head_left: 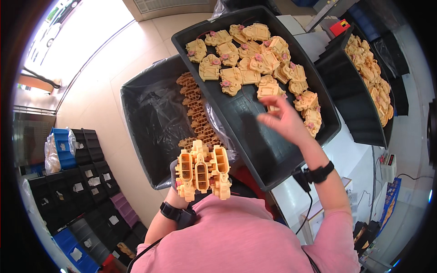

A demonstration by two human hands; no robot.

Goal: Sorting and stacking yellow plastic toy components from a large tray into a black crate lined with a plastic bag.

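My left hand (173, 172) is closed round a cluster of yellow plastic housings (200, 176), held side by side with their slotted openings facing up. Most of its fingers are hidden behind them. Over the black tray (256, 169), my right hand (288, 122) is stretched out with thumb and fingers apart. Its fingertips are close to a yellow plastic housing (267, 86) in the tray; whether they touch one there I cannot tell. Several more such housings, many with a small pink part, lie loosely in the tray's far and right portions.
Below the tray's left side stands a black bin (150, 123) lined with clear plastic, holding rows of similar housings (196, 111). Another black bin (334, 75), heaped with yellow parts, is tilted at the right. Stacked crates (82, 191) line the left. A cable (311, 207) hangs from my right wristband.
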